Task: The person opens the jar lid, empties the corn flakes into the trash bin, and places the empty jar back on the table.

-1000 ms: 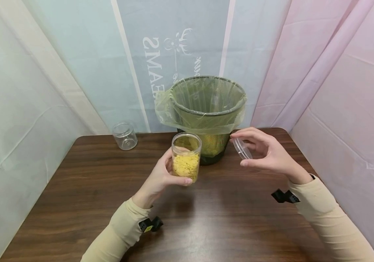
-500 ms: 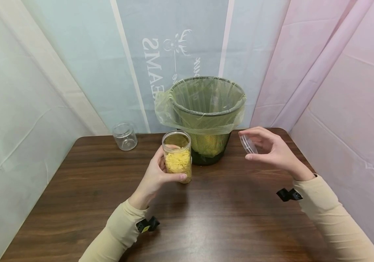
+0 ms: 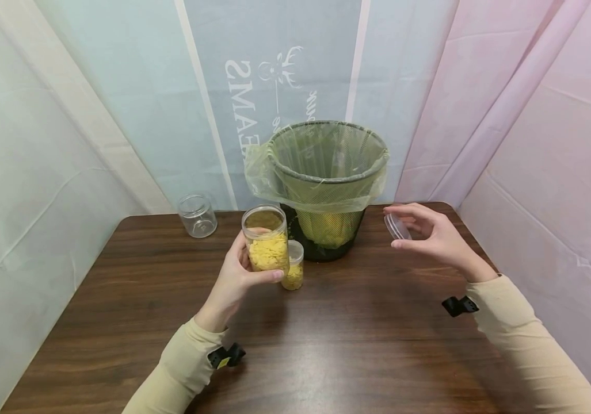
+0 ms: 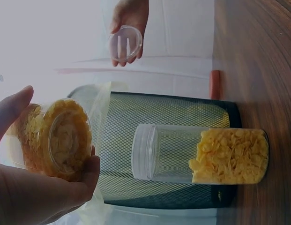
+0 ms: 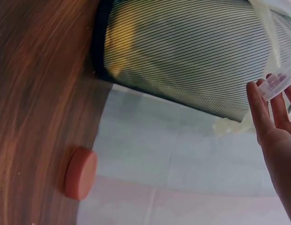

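Note:
My left hand (image 3: pixel 228 282) grips an uncapped clear jar (image 3: pixel 266 250) partly filled with yellow flakes that look like cornflakes. The jar is held up off the table; its base faces the left wrist camera. To the right, my right hand (image 3: pixel 432 238) pinches a clear round lid (image 3: pixel 397 226) between thumb and fingers, tilted on edge. A second clear jar (image 4: pixel 232 157), lidded and also part-filled with flakes, stands upright on the table just beyond the left hand. In the head view the held jar partly covers it.
Behind the jars stands a mesh wastebasket (image 3: pixel 326 247) with a yellowish liner (image 3: pixel 321 198) and yellow contents low inside. An empty-looking clear jar (image 3: pixel 198 216) stands at the back left. An orange-red round object (image 5: pixel 81 173) sits on the brown table (image 3: pixel 357 345) near its back edge.
My left hand has moved left with the jar of flakes, bringing the lidded jar behind it into view. The right hand has shifted slightly right with the lid.

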Demonstrator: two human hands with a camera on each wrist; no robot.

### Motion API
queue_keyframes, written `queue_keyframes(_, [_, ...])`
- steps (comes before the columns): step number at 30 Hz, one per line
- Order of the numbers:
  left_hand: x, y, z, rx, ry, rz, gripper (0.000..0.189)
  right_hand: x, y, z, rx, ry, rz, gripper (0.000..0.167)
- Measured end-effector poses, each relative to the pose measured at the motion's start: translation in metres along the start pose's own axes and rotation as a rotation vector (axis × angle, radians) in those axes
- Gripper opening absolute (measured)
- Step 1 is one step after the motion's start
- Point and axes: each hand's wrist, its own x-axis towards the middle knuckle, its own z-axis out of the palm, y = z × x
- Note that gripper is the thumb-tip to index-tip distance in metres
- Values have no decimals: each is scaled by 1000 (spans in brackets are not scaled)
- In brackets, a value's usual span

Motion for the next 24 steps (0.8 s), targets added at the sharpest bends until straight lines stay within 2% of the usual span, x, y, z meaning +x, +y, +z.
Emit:
queue_keyframes(5, [-3,-1,-5,0,13,4,75,1,-2,0,-39,14,-8,59])
queue_keyframes(9, [-6,-2,-9,2,33,3,76,1,-2,1,-94,24,16,56])
queue_keyframes(24, [-11,1,-20,6,91,30,77,-3,37,-4,-164,52,156,56])
